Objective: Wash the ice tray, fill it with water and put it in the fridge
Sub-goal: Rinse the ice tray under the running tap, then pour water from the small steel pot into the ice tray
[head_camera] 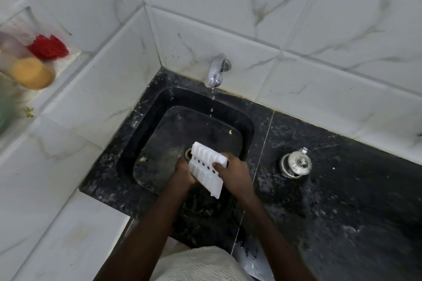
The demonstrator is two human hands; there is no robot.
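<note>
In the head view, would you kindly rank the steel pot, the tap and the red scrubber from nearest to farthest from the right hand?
1. Steel pot: on the counter, just right of the right hand, which grips the ice tray.
2. Tap: on the back wall, above the sink.
3. Red scrubber: on the ledge, far left.

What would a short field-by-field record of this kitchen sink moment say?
setting: black stone counter with a black sink, white tiled walls
ice tray: white, tilted, held over the sink
left hand: grips the tray's left edge
right hand: grips the tray's right edge
tap: runs a thin stream that falls beyond the tray
on the counter: lidded steel pot, right of the sink
on the ledge, far left: a red item and a yellow item, too blurred to name
</note>
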